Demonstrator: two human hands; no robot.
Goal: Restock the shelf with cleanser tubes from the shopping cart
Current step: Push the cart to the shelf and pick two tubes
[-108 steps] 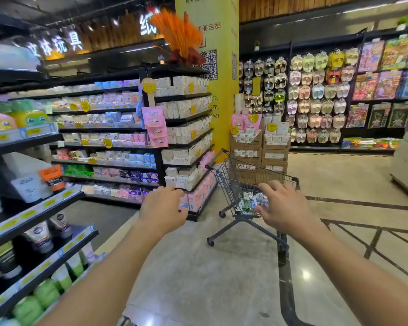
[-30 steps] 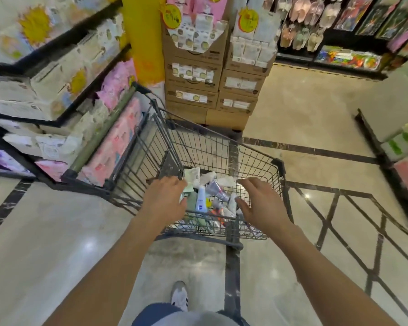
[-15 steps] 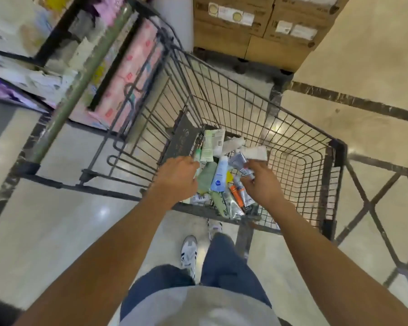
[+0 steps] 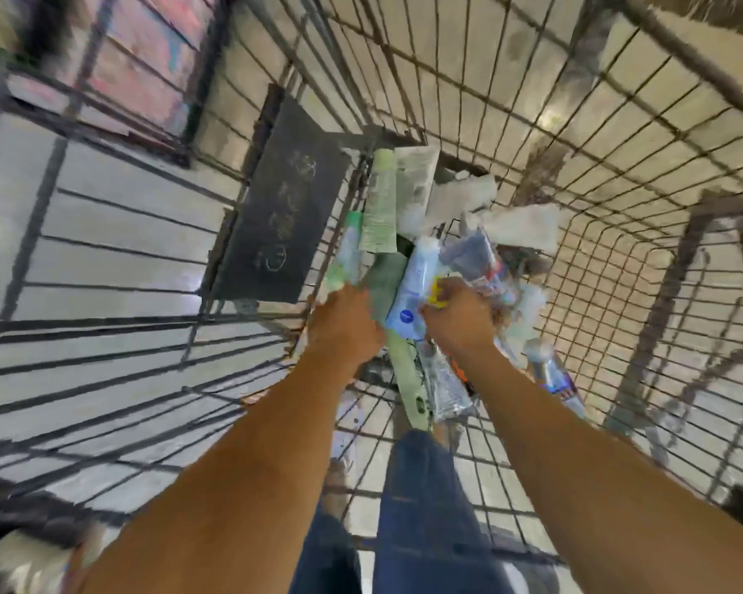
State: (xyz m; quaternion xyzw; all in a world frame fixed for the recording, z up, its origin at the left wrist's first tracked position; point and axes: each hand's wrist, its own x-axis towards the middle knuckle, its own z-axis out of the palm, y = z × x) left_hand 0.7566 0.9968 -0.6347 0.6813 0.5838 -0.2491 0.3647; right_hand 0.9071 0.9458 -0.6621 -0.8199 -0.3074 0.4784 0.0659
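While the whole view is smeared by motion blur, a pale, glossy stone floor (image 4: 104, 216) is seen through the wire mesh, with a bright lamp reflection at the upper right and dark inlaid strips crossing it on the right. Most of the picture is filled by the shopping cart (image 4: 575, 135), its dark wire walls seen from above and close up. At the upper left, beyond the wires, pink packaging (image 4: 146, 49) is made out, too blurred to be read. A dark folding flap (image 4: 284, 216) is set against the cart's left wall, marked with faint pale writing that cannot be read and a small circled sign near its lower edge. Below the wire bottom, blue trousers (image 4: 425, 508) are shown. The cleanser tubes (image 4: 408, 207) are heaped in the bottom of the cart, pale green, white and silvery ones lying crosswise over each other; fine print on the upper ones is illegible. A white and blue tube (image 4: 412, 289) with a round dark blue logo lies between the two hands. The left hand (image 4: 346, 323) is laid on a green tube with curled fingers, though whether it is gripped cannot be told. The right hand (image 4: 457, 319) is closed round something small and yellow among the tubes.
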